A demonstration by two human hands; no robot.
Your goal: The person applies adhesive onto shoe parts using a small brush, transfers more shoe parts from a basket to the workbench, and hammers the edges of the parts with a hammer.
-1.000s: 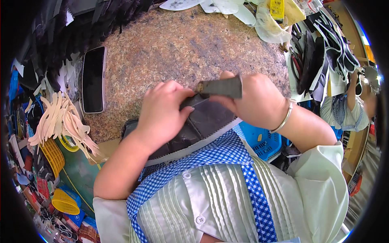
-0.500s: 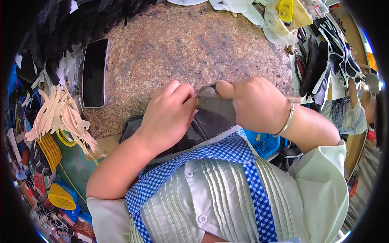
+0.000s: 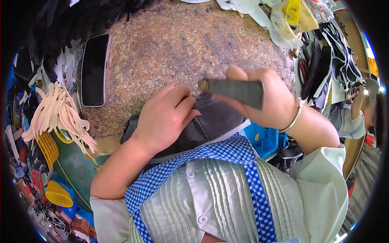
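A black leather shoe upper (image 3: pixel 202 127), with a pale zigzag-cut lower edge, lies between the stone slab and my body. My left hand (image 3: pixel 162 117) rests on it with curled fingers, pinching its far edge near a seam. My right hand (image 3: pixel 273 97) is closed round a dark grey hammer (image 3: pixel 239 92) with a broad flared end and a worn, brownish round end. The hammer is slightly blurred and held above the upper's right part, its round end toward my left fingers. Most of its handle is hidden by my right hand.
The speckled stone slab (image 3: pixel 174 44) bears a phone (image 3: pixel 95 71) at its left. Pinkish strips (image 3: pixel 56 115) hang beside it; black pieces pile at far left. White scraps and a yellow item (image 3: pixel 292 14) sit far right. A blue basket (image 3: pixel 261 139) stands below; another person appears at right.
My right hand has lifted the hammer and swung it up, rightward from the upper, uncovering more leather. My left hand keeps pinching the upper, shifted slightly.
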